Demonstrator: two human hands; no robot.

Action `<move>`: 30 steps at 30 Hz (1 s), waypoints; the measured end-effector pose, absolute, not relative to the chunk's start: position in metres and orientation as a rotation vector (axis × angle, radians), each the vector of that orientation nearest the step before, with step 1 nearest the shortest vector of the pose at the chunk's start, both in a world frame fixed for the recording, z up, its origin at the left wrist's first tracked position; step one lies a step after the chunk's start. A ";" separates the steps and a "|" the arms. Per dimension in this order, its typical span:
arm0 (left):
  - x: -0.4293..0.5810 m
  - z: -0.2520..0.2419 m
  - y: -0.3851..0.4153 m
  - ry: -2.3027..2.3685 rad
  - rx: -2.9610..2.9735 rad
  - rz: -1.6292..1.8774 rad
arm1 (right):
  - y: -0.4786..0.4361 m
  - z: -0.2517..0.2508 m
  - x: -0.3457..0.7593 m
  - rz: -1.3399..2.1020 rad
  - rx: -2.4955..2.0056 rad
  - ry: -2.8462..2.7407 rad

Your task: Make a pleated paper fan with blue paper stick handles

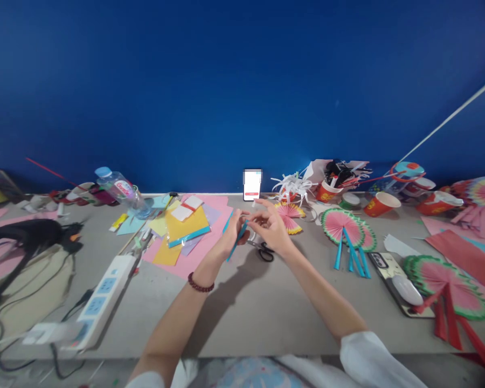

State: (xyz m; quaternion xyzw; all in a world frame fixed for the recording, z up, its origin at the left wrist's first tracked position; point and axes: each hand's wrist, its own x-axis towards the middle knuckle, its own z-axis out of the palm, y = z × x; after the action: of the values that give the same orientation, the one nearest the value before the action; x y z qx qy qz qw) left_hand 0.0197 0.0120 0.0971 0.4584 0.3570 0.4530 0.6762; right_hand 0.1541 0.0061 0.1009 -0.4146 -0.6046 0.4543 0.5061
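Observation:
My left hand [231, 235] is closed around a narrow blue paper strip [238, 245], which slants down past the fingers. Close beside it, my right hand [274, 229] pinches at the upper end of the strip, thumb and forefinger together. Something thin and pale seems to lie between the two hands, too small to name. Black-handled scissors [265, 252] lie on the table just under my right hand. Behind the hands is a pink and yellow pleated paper fan [290, 216]. A lit phone [252, 185] stands upright against the blue wall.
Coloured paper sheets [188, 226], a water bottle [123, 191] and a power strip [101, 302] occupy the left. To the right are watermelon-coloured paper fans [343, 226], red paper cups [382, 203], and a phone [388, 275] under a white mouse [407, 291].

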 end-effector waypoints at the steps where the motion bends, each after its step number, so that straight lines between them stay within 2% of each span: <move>1: 0.020 0.097 0.012 0.826 1.042 1.008 | 0.007 0.100 0.155 1.100 -1.002 -1.445; 9: 0.015 0.097 0.015 0.963 1.360 1.163 | 0.011 0.104 0.162 1.033 -1.023 -1.326; 15: 0.011 0.098 0.017 1.089 1.174 1.230 | 0.014 0.102 0.166 0.847 -1.037 -1.291; 23: 0.010 0.099 0.017 1.039 1.181 1.223 | 0.010 0.104 0.162 1.152 -0.944 -1.232; 30: 0.013 0.104 0.013 1.102 1.114 1.214 | 0.006 0.100 0.156 1.154 -0.963 -1.296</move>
State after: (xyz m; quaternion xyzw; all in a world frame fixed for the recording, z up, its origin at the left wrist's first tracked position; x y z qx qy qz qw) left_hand 0.0134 0.0132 0.1039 0.4701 0.4653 0.5124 0.5477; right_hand 0.1556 0.0064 0.1003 -0.4065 -0.5466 0.4869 0.5467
